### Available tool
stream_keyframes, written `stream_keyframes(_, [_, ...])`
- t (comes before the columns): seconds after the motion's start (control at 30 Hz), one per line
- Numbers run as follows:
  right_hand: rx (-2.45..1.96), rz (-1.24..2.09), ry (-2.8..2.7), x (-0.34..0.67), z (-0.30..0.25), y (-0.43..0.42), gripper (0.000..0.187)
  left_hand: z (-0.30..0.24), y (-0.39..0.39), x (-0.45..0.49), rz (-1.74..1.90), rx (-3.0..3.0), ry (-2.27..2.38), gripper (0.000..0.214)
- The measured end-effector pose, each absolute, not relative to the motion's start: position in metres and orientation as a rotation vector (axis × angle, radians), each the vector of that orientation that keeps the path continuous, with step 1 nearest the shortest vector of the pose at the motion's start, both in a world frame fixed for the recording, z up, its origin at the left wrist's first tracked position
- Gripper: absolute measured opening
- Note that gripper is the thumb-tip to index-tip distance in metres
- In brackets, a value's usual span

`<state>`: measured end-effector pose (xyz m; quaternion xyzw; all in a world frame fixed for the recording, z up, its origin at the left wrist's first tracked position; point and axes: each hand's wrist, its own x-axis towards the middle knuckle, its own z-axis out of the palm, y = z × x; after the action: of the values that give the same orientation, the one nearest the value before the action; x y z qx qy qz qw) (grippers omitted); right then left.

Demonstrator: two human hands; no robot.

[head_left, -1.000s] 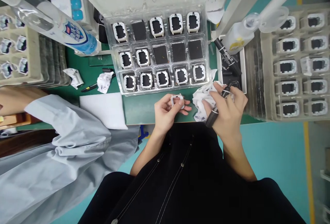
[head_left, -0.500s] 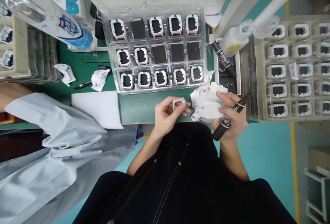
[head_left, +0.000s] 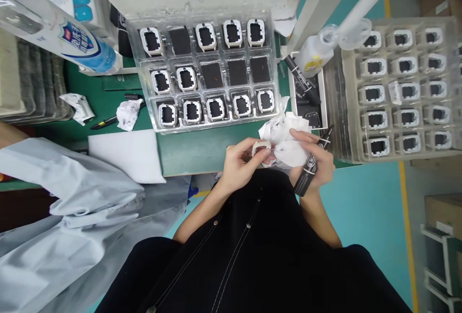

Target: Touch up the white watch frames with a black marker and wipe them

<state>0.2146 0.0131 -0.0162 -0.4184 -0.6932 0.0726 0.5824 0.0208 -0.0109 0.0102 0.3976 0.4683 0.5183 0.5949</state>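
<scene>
Between the fingers and thumb of my left hand (head_left: 241, 165) is a small white watch-case frame (head_left: 261, 146), tilted up. My right hand (head_left: 317, 158) is closed around a black marker (head_left: 311, 166) that slants across the palm, its dark tip up and to the right. The fingertips of that same hand also grip a crumpled white tissue (head_left: 288, 147), which lies close beside the frame. Just beyond my hands stands a clear plastic tray (head_left: 212, 123) with similar white frames in many of its pockets; several other pockets show only dark pads.
A second tray stack (head_left: 346, 125) with frames stands at right. Near it are a white bottle (head_left: 315, 53) and a box of markers (head_left: 305, 87). On the left lie a large clear bottle (head_left: 86, 46), a white foam sheet (head_left: 124, 154) and a co-worker's grey sleeve (head_left: 65, 169).
My left hand has brought the frame rightward, up to the tissue in my right hand. The whole view has shifted, so the trays appear further left.
</scene>
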Motion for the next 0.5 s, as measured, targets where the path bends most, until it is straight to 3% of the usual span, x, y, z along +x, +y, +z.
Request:
stream_keyframes(0.2, [-1.048,0.369,-1.363,0.196,-0.001,0.015,0.018,0.008,-0.011,0.022,1.253,0.877,1.055,0.029])
stream_keyframes(0.5, [-1.009,0.533,-1.139,0.188,0.001,0.031,0.012,0.008,-0.004,0.021,1.302,0.805,1.048,0.028])
